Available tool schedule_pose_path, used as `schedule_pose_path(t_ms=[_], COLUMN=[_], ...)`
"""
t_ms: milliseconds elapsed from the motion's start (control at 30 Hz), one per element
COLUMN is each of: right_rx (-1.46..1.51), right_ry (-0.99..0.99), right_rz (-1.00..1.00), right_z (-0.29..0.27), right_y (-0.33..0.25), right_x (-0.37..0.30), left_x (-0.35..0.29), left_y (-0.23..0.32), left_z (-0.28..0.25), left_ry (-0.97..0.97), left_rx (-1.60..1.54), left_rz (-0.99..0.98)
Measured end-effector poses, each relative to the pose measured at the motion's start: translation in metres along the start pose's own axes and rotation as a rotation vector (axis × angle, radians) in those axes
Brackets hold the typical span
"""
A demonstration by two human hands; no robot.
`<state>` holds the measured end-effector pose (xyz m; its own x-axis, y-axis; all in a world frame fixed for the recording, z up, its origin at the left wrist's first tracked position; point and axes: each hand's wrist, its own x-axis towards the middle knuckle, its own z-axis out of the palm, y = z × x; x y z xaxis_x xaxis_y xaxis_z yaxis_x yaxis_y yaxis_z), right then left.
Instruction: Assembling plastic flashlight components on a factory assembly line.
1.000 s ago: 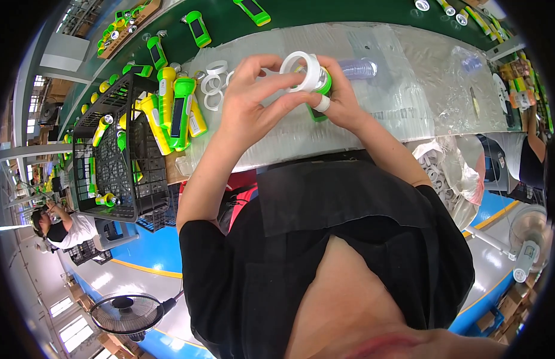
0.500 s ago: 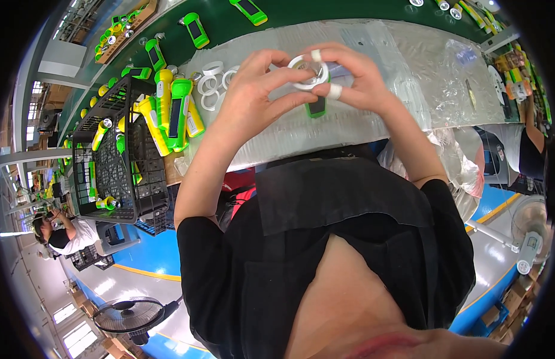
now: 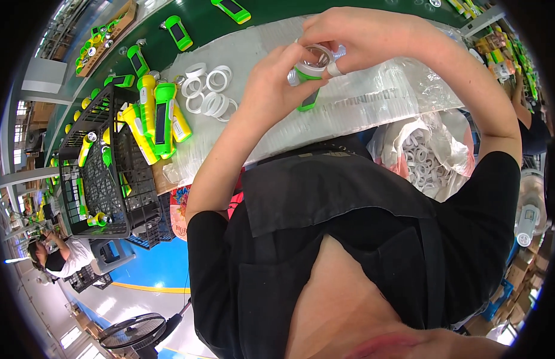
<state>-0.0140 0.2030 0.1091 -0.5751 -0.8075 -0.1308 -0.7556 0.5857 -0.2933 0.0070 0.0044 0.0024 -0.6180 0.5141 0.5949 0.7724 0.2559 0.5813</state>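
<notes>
A green flashlight (image 3: 308, 102) stands at the middle of the covered bench, its head toward me and its lower body partly hidden by my fingers. A white ring (image 3: 316, 67) with a shiny reflector inside sits at the top of the green head; whether it is fully seated I cannot tell. My left hand (image 3: 276, 84) is closed around the ring and head from the left, thumb below. From above and right, my right hand (image 3: 355, 42) grips the ring's rim, white tape on its fingers. Several loose white rings (image 3: 214, 103) lie left of my left hand.
Several yellow and green flashlights (image 3: 164, 119) lean together by a black plastic crate (image 3: 125, 197) on the left. More green flashlights (image 3: 179, 33) lie along the dark green conveyor. An open bag of white rings (image 3: 421, 158) is at the right. Another person (image 3: 62, 254) sits far left.
The ring has come down over the green flashlight head, upright rather than tilted. My right hand has moved over the top, its elbow swinging outward. The bag of rings has come into clearer view.
</notes>
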Motion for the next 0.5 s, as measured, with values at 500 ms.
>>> schedule_pose_path(t_ms=[500], right_rx=[0.109], right_ry=[-0.137], right_rz=[-0.055], right_z=[-0.007], right_y=[0.0], right_x=[0.017], left_x=[-0.008], left_y=[-0.005], left_z=[-0.002], left_ry=[0.035], left_rx=[-0.007], left_rz=[0.018])
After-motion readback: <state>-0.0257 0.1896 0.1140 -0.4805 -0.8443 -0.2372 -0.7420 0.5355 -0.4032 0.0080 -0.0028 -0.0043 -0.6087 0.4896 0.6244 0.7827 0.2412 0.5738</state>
